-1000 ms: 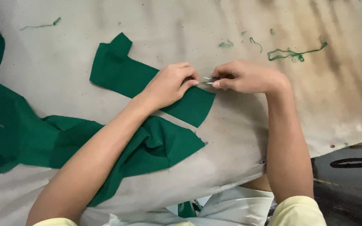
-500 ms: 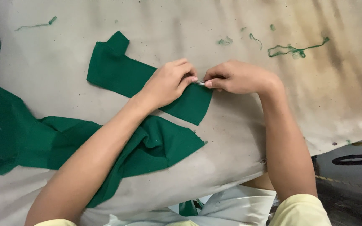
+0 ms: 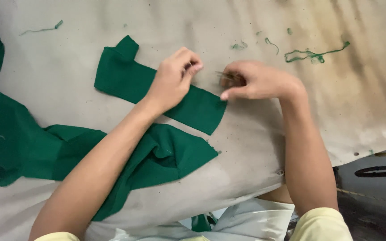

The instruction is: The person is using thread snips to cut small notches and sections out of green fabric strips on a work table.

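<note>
A green fabric strip (image 3: pixel 132 80) lies flat on the stained beige work surface (image 3: pixel 255 27). My left hand (image 3: pixel 173 78) hovers over the strip's right part with its fingertips pinched together; whether a thread is between them is too small to tell. My right hand (image 3: pixel 258 80) rests just past the strip's right end, closed around a small thin metal tool (image 3: pixel 225 76), likely thread snips, whose tips point towards my left hand. A larger crumpled piece of green fabric (image 3: pixel 166 156) lies under my left forearm.
More green cloth (image 3: pixel 1 134) is heaped at the left edge. Loose green thread scraps (image 3: pixel 311 54) lie at the upper right, another thread scrap (image 3: pixel 41 29) at the upper left. The surface's edge drops off at the lower right, above a dark floor (image 3: pixel 376 178).
The hands, which met at the strip's upper right corner, have drawn slightly apart. My left hand has lifted and curled its fingers; my right hand has pulled back with the metal tool.
</note>
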